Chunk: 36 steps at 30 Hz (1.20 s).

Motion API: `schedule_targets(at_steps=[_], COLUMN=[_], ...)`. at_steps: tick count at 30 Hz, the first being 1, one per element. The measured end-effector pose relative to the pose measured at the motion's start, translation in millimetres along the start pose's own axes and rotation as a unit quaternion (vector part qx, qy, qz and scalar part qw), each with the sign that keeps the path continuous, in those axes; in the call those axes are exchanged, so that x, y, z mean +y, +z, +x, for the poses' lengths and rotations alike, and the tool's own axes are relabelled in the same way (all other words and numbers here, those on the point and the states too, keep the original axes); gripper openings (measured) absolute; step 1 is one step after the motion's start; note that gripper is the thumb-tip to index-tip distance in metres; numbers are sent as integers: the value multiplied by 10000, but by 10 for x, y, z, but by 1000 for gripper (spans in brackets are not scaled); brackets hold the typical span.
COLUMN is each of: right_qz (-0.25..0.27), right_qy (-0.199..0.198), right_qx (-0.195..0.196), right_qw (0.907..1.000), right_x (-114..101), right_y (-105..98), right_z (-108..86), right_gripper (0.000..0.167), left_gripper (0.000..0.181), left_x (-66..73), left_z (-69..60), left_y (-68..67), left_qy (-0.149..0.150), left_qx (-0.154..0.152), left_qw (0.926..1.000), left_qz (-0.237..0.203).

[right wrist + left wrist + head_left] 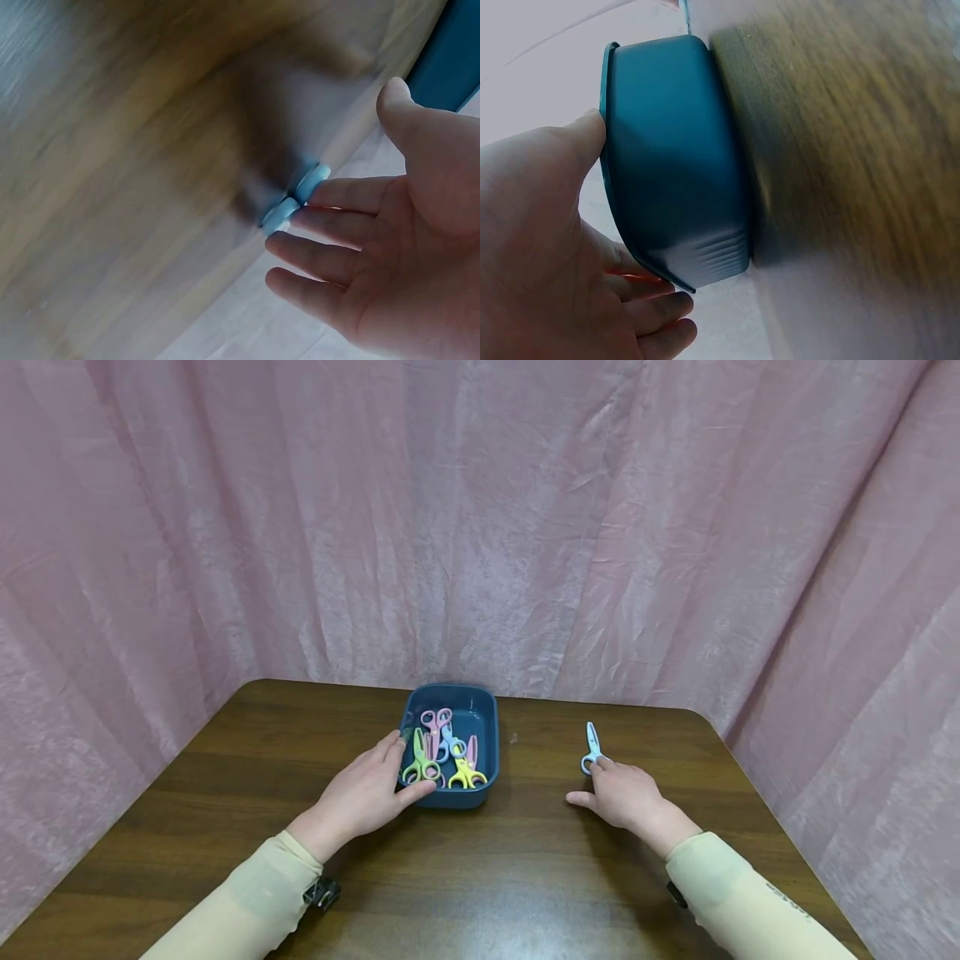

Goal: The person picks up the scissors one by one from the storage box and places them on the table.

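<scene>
A dark blue plastic bin (pixel 471 720) stands at the back middle of the table, several pairs of scissors inside: green scissors (pixel 420 768), yellow scissors (pixel 467 773), pink scissors (pixel 433 725) and light blue ones among them. My left hand (pixel 363 792) rests against the bin's near left corner, fingers extended along the left side, thumb on the front rim. To the right of the bin, a pair of light blue scissors (pixel 592 742) lies on the table, blades pointing away. My right hand (pixel 626 793) touches its handle loops (pixel 304 191) with outstretched fingertips, the thumb held apart.
The brown wooden table (pixel 480 877) has rounded back corners. Pink curtains (pixel 487 527) hang right behind its far edge and along both sides. A dark wrist device (pixel 321 893) sits under the left sleeve.
</scene>
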State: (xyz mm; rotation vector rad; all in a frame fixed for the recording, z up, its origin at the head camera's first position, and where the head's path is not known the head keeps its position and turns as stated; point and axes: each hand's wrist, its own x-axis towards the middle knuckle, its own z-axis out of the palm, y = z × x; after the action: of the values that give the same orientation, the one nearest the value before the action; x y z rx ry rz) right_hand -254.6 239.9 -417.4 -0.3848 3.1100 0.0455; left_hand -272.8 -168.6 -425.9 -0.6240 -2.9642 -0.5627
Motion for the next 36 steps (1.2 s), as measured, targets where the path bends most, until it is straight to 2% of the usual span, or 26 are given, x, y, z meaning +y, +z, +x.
schedule_targets(at_steps=[9,20,36], right_qz=[-69,311,819], right_qy=[196,440,616], right_qx=[-150,-470,-405], right_qw=[9997,9974,9939], right_x=[262,631,1123], right_y=[-26,-41,19], right_z=[-14,-32,-85], right_gripper=[66,74,80], left_gripper=[109,104,106], left_x=[-12,-8,-19], left_z=[18,14,23], left_y=[15,13,22], left_qy=[20,-40,48], left_qx=[-17,-60,-15], left_qw=[9999,10000,10000], left_qz=[104,29,75])
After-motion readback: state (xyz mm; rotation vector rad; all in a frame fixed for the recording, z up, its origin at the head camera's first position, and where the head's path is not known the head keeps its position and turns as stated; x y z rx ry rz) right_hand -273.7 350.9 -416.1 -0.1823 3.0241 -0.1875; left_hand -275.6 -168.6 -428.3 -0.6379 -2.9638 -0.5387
